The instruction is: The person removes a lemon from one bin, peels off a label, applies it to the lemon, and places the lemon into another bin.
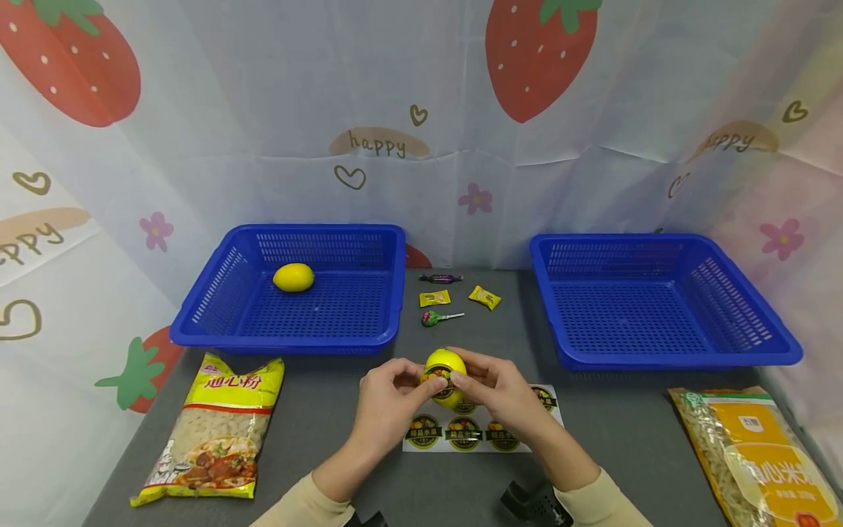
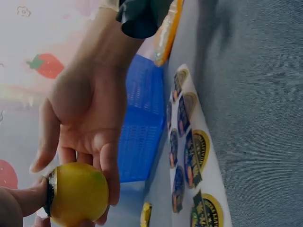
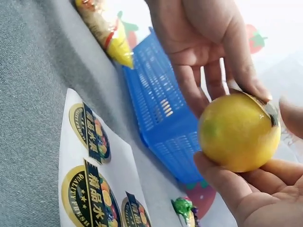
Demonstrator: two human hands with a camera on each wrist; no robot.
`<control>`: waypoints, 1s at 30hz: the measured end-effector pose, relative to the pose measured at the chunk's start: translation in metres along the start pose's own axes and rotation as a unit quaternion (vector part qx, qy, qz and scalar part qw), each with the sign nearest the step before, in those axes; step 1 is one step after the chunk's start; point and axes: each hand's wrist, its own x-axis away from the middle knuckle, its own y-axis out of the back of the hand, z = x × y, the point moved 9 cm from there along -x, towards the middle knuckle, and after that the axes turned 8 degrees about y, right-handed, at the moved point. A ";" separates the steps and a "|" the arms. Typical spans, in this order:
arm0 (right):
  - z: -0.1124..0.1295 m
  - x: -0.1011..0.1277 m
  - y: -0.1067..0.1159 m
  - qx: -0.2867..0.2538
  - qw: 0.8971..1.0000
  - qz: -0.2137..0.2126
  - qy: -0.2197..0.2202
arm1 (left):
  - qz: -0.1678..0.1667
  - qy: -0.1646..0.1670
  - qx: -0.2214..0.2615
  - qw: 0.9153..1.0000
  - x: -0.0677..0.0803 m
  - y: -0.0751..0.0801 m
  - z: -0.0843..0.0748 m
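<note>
Both hands hold a yellow lemon (image 1: 445, 360) above the table, over a sticker sheet (image 1: 477, 443). My left hand (image 1: 388, 402) grips the lemon from the left, its thumb pressing on a round black-and-gold sticker (image 1: 440, 379) on the fruit's near side. From the right, my right hand (image 1: 507, 391) has its fingers around the lemon and its thumb near the sticker's edge. In the right wrist view, one edge of the sticker (image 3: 255, 98) stands slightly off the lemon's skin. The white sheet carries several matching round stickers (image 3: 90, 196).
A second lemon (image 1: 293, 277) lies in the left blue basket (image 1: 290, 342). Another blue basket (image 1: 678, 359) stands at right. Between them are a lollipop (image 1: 431, 318), a purple-wrapped candy (image 1: 441, 279) and two yellow-wrapped candies (image 1: 435, 298). Pasta bags (image 1: 211, 432) flank the table, left and right.
</note>
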 end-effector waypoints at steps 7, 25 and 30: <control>-0.002 0.000 0.005 -0.002 1.000 -0.019 -0.004 | -0.006 0.005 -0.007 1.000 -0.001 0.002 -0.005; 0.007 0.002 0.004 -0.096 0.995 -0.022 0.012 | -0.006 0.008 0.022 1.000 0.000 0.005 -0.014; 0.008 0.003 0.008 -0.063 0.997 -0.040 0.024 | 0.001 -0.003 0.036 0.999 -0.001 0.003 -0.016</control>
